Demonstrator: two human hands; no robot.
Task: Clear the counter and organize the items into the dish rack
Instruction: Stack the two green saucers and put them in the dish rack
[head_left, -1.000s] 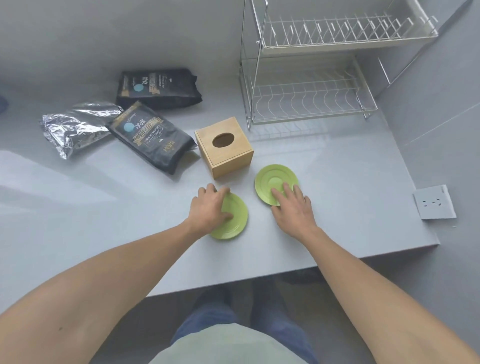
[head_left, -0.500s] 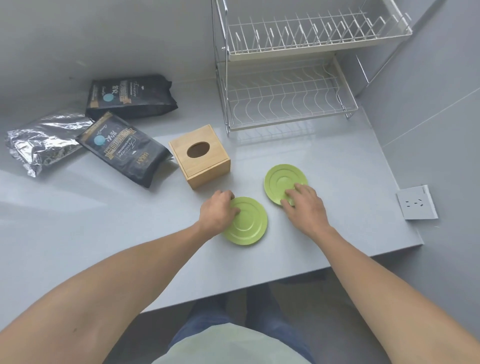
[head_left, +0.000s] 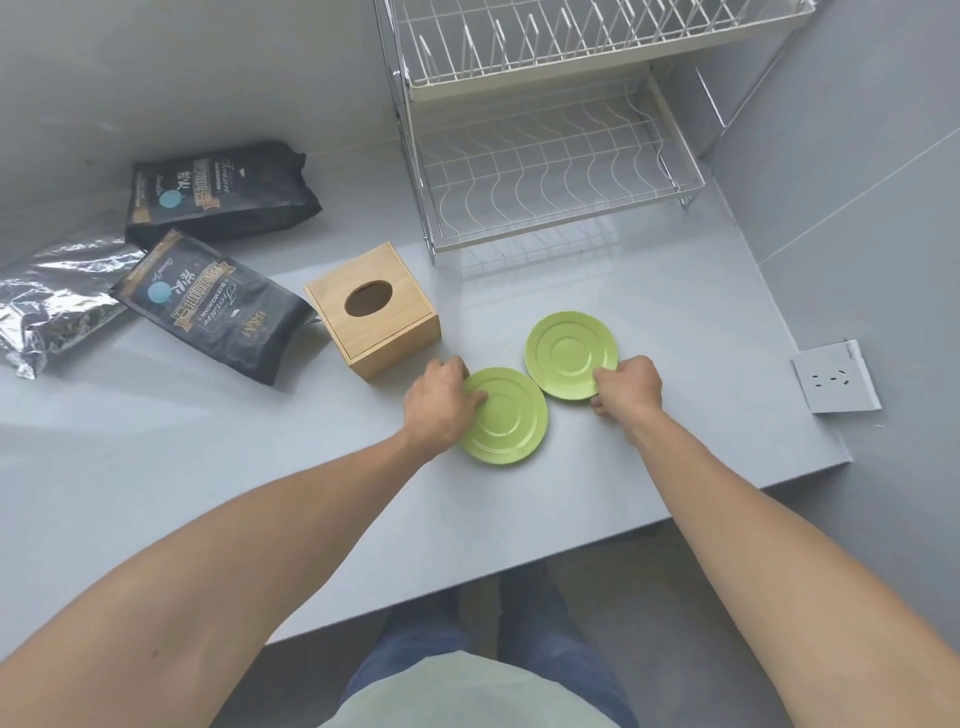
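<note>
Two small green plates lie side by side on the grey counter (head_left: 649, 291). My left hand (head_left: 441, 402) pinches the left rim of the nearer green plate (head_left: 506, 418), thumb on top. My right hand (head_left: 626, 384) grips the near right rim of the farther green plate (head_left: 569, 353), which looks slightly tilted off the counter. A white two-tier wire dish rack (head_left: 550, 171) stands at the back, against the wall, with both tiers empty.
A wooden tissue box (head_left: 374, 312) sits just left of the plates. Two black coffee bags (head_left: 218, 184) (head_left: 213, 306) and a silver foil bag (head_left: 57, 301) lie at the far left. A white wall socket (head_left: 836, 382) is on the right wall.
Both hands slid from flat on top of the plates to their rims and closed on them. The plates shifted slightly apart from the hands' cover and now show fully.
</note>
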